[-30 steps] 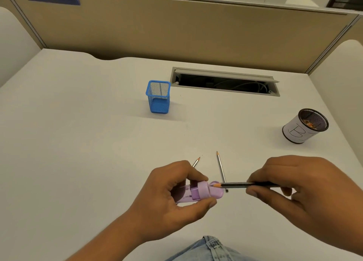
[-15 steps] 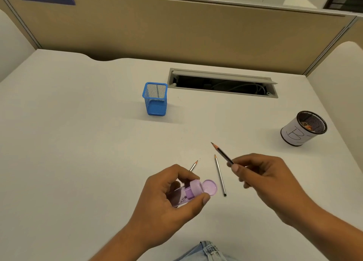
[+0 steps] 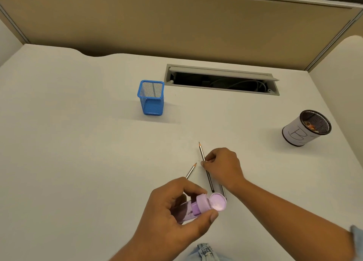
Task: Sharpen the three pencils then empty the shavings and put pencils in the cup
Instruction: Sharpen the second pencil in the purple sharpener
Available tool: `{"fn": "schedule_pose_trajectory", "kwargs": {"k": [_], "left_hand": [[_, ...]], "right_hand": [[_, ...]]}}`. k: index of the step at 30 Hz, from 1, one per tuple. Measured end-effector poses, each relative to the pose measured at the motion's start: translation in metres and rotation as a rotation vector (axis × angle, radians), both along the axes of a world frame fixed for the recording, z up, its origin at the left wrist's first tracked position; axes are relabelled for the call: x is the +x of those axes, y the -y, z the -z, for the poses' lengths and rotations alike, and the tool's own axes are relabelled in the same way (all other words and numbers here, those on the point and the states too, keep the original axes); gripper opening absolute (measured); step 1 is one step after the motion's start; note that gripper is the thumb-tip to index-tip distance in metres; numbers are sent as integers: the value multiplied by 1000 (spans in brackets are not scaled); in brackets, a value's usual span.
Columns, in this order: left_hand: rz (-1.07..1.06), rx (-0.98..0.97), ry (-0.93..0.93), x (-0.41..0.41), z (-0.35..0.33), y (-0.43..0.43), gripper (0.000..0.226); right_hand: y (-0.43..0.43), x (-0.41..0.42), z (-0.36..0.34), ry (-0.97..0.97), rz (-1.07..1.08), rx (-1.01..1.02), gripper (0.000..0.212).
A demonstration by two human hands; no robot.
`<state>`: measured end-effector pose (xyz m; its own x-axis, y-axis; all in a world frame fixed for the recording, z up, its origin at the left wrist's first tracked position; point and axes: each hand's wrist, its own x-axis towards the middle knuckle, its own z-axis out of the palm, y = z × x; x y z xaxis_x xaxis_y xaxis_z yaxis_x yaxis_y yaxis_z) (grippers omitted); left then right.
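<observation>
Since half a second ago our right hand (image 3: 222, 167) has come down to the desk (image 3: 78, 142), and the pencil it held raised now lies low under our fingertips, pinched there with its sharpened tip pointing away from us. Nearest to us, our left hand (image 3: 172, 207) is closed around the purple sharpener (image 3: 198, 205), held on its side, its round lid (image 3: 218, 201) flipped open toward the right hand. Just beyond the lid, the dark end of a second pencil (image 3: 223, 192) shows under our right wrist, close beside the lower end of the pinched pencil (image 3: 204, 163). A third pencil (image 3: 191, 170) pokes out past our left knuckles, tip toward the far side, just left of the right hand's fingers. Well beyond the left hand stands the blue mesh cup (image 3: 151, 98), upright. Off to the far right of our right hand sits the round black mesh cup (image 3: 306, 128), wrapped in white paper marked B, tilted toward us in this view, with shavings inside.
</observation>
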<state>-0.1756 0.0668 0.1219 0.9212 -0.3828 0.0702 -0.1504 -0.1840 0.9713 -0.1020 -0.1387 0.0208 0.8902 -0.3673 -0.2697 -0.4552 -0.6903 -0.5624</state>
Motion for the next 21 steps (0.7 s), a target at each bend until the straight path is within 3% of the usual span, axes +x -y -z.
{"fn": "schedule_pose_trajectory", "kwargs": {"k": [11, 21], "left_hand": [[-14, 48, 13, 9, 10, 3, 29], [9, 45, 57, 12, 8, 8, 29]], "right_hand": [[1, 17, 13, -48, -44, -54, 10], [3, 18, 15, -65, -35, -18, 23]]}}
